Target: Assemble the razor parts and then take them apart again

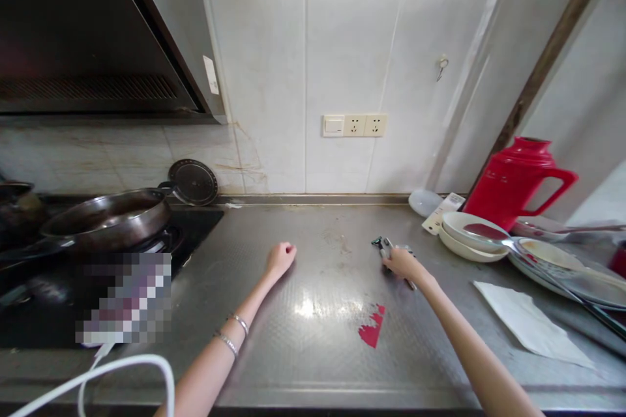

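Observation:
My left hand [282, 259] rests on the steel counter [323, 358], curled into a fist with nothing visible sticking out of it. Two silver bracelets [233, 333] circle that forearm. Further right, my right hand [403, 264] is closed around a small silver and dark metal tool [387, 245] at the counter surface. Its ends poke out on both sides of the fingers, one with a dark green tip; its kind is unclear because the hand covers most of it. A torn red scrap [372, 327] lies between the hands, nearer the front edge.
At left, a pan [107, 212] sits on the black stove [39, 326] beneath a range hood [88, 32]; a white cable [147, 359] loops in front. At right are a red thermos jug [511, 176], stacked white bowls [472, 247], plates with utensils, and a white napkin [531, 322].

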{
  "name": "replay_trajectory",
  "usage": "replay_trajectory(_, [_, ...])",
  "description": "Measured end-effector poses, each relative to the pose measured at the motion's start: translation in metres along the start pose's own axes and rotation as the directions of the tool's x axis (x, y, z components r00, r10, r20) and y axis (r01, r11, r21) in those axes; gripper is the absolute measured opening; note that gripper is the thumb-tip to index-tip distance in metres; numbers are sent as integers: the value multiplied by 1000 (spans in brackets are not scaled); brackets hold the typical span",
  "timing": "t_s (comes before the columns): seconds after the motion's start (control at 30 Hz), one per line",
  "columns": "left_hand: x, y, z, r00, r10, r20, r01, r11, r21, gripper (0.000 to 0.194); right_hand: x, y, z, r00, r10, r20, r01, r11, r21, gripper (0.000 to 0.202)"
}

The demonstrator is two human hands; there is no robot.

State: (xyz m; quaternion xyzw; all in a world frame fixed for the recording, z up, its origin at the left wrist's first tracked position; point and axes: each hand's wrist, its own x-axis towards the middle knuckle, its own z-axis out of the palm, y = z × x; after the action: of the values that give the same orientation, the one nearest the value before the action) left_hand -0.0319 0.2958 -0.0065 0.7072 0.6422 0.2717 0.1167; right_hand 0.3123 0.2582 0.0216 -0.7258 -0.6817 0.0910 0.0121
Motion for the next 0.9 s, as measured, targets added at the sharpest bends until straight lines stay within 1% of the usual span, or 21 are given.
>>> replay_trajectory(0.1, [5,18,-2,997,76,4,-75,988,-133,35,-4,-18,0,989,-28,-147,26,1000,-17,29])
replay_trajectory(0.17, [7,36,-2,989,136,56,-121,967,-226,36,-10,-38,0,977,-25,-214,29,999,15,29])
replay_trajectory(0.27, [6,66,2,968,186,171,-109,918,-382,38,-24,-75,-1,954,-39,-297,64,995,75,28])
replay_trajectory(0.33, [4,83,5,959,209,191,-103,886,-452,40,-35,-99,-1,939,-63,-338,97,992,85,27])
replay_trajectory(0.43, [-1,99,9,956,230,180,-127,883,-452,44,-51,-127,-1,934,-105,-341,136,988,70,27])
replay_trajectory(0.5, [-2,102,11,961,228,156,-147,901,-409,44,-58,-139,-1,934,-124,-335,152,986,61,26])
replay_trajectory(0.6, [-2,98,15,972,193,131,-140,932,-335,40,-61,-149,-1,945,-117,-304,147,986,77,24])
replay_trajectory(0.77, [3,91,23,980,116,164,-78,972,-220,41,-57,-158,2,956,-97,-278,130,986,102,26])
replay_trajectory(0.83, [7,87,25,980,109,168,-81,983,-165,37,-58,-160,4,956,-112,-272,143,985,97,27])
replay_trajectory(0.9, [12,83,25,976,118,182,-102,990,-93,32,-63,-159,5,953,-153,-261,181,980,86,29])
